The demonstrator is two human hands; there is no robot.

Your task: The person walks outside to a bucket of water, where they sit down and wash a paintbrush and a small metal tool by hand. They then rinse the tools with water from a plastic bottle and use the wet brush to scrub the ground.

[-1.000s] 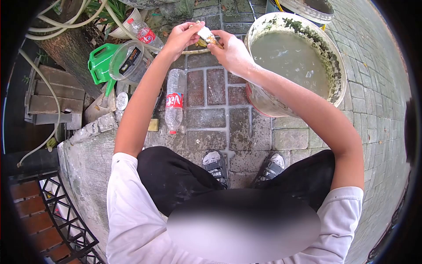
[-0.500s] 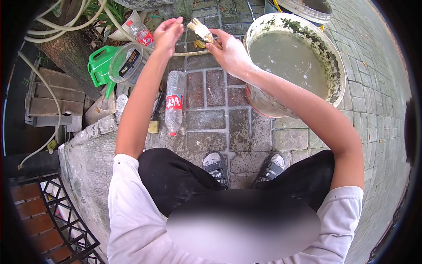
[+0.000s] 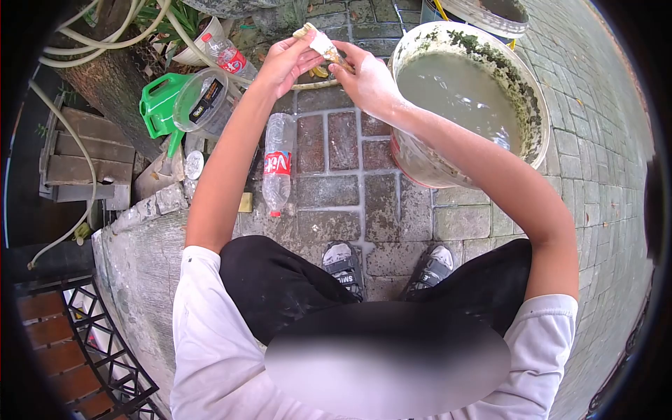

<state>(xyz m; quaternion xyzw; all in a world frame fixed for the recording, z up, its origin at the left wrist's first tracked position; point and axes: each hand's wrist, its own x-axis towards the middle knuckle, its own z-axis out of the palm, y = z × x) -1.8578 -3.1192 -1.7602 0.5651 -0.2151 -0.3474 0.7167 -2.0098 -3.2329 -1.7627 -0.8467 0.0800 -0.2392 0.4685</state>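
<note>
A paintbrush [image 3: 324,47] with pale bristles and a white-coated band is held up between my two hands. My right hand [image 3: 371,80] grips its handle, with the bristles pointing up and left. The thumb and fingers of my left hand [image 3: 282,67] close on the bristle end and partly hide it. Right of my right hand stands a large white bucket [image 3: 542,115] of cloudy grey water, its inner wall crusted with green and grey. Below my hands, a clear plastic bottle [image 3: 278,162] with a red label and red cap lies on the paving.
At the left are a green watering can [image 3: 159,105], a clear tub [image 3: 183,112], a second red-capped bottle [image 3: 227,54] and a coiled hose [image 3: 105,42]. A yellow sponge-like block [image 3: 246,202] lies near my left knee. Another bucket [image 3: 483,17] stands at the back right.
My left hand has moved right and closed on the bristles, which it was apart from before. The brush has shifted slightly up and left in my right hand.
</note>
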